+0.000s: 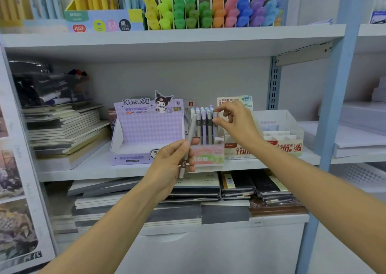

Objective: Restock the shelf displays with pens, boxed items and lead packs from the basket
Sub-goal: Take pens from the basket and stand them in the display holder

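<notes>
White metal shelving (83,171) in a stationery shop fills my view. Nearest, my left hand (171,165) is clamped round the lower barrel of a slim grey capped pen (191,130), held tilted just in front of the middle shelf. I judge the pen light, stiff and smooth, best pinched mid-barrel so that it does not pivot. Behind it stands a small pink-and-green pen carton (206,155), its upright grey and lilac pens (203,125) packed close together. My right hand (236,125) sits at their right end, thumb and forefinger against the outermost pen; whether they pinch it I cannot tell. To the left, a lilac Kuromi display carton (146,131) appears empty. To the right, a white-and-red lead-pack carton (279,146) holds what look like white packs. On the shelf above, coloured highlighters (208,10) fill a divided tray.
</notes>
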`<state>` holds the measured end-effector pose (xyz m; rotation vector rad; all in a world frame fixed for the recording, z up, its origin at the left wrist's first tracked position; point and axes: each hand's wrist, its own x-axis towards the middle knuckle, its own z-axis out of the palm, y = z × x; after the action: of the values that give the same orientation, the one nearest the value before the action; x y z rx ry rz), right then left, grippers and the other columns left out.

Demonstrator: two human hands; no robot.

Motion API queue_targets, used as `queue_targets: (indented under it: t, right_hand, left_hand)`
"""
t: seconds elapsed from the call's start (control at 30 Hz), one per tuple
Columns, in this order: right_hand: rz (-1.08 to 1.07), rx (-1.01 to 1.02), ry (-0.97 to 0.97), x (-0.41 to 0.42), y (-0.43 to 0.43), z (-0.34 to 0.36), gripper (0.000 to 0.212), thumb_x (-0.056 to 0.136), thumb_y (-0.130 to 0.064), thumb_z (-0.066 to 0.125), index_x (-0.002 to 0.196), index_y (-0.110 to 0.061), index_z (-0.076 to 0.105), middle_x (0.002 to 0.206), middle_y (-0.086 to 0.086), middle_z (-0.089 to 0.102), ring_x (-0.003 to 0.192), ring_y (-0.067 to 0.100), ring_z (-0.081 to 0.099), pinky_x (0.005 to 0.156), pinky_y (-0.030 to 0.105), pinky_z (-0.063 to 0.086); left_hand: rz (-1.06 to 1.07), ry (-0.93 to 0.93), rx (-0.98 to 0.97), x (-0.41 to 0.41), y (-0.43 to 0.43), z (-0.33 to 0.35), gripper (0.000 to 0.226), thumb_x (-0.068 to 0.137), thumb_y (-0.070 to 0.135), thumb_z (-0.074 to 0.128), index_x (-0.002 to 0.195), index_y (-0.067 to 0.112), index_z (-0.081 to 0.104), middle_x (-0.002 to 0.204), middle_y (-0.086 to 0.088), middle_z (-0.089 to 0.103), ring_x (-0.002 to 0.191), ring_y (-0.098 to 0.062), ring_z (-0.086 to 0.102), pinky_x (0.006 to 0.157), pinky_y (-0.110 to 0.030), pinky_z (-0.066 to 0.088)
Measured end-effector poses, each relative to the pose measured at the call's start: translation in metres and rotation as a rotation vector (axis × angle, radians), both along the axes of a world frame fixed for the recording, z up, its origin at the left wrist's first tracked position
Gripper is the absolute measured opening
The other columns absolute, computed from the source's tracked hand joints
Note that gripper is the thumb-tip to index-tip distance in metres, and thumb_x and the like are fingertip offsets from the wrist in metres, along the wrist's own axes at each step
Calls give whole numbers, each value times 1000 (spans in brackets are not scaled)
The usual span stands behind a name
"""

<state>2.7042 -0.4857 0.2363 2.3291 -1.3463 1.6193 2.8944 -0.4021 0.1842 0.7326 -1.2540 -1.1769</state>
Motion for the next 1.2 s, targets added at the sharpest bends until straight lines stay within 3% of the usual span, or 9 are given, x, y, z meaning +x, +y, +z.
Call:
queue_targets:
  t: [0.1,0.23,0.37,0.5,0.57,0.87,0.97,1.1,1.2]
  right_hand:
    - [143,11,-142,2,13,4,28,94,-27,62,120,-17,63,104,0,60,77,8,56,74,24,48]
    - [581,273,-207,8,33,9,30,94,-18,62,123,-12,63,102,10,69,81,16,69,68,26,57]
    - [625,286,-209,4,39,7,19,85,-4,70,104,-3,72,92,12,73,84,23,72,74,27,59]
    - [615,280,-464,-14,42,8,14,82,-2,71,96,-2,72,88,13,73,81,23,73,69,23,59]
    - [617,317,-515,-21,45,6,13,82,-1,71,95,-2,72,87,14,73,81,25,72,70,25,59]
    - [685,581,-248,-13,71,-21,15,80,-5,75,93,-3,69,84,15,74,75,27,73,66,27,60]
    - [630,478,-167,-9,76,-16,14,85,-15,71,97,-6,69,87,8,75,78,21,73,71,27,59]
    - [531,270,-192,-1,78,2,30,89,-25,67,119,-19,67,110,-5,71,98,7,67,80,23,57]
    - [479,196,-45,7,81,8,17,88,-26,70,105,-25,71,98,-13,66,90,0,62,74,16,52]
  left_hand:
    - [-6,-29,6,2,0,0,25,99,18,51,108,11,73,69,1,58,58,-8,53,54,-20,50]
    - [-28,-104,10,1,1,1,24,97,21,54,107,11,74,71,2,59,58,-8,52,54,-19,48]
    - [-23,-200,7,4,5,4,22,92,25,60,102,13,76,73,2,62,57,-8,52,52,-19,47]
    - [51,-104,46,13,10,12,37,70,17,74,104,3,72,75,-3,65,57,-9,56,53,-19,49]
    - [103,-11,33,14,13,15,28,69,14,74,94,4,73,75,-4,67,57,-9,59,55,-19,52]
    - [167,148,-137,-4,22,26,17,87,14,65,101,5,68,89,-7,75,82,-17,72,72,-22,57]
    - [212,-3,-207,-5,24,25,15,90,10,64,102,4,69,91,-9,76,80,-17,72,71,-21,56]
    - [270,-198,-251,-10,24,23,19,88,9,68,106,1,70,85,-6,76,73,-12,69,69,-19,54]
    - [255,-251,-300,-17,27,25,13,87,8,69,99,10,74,81,-2,76,73,-9,70,68,-17,53]
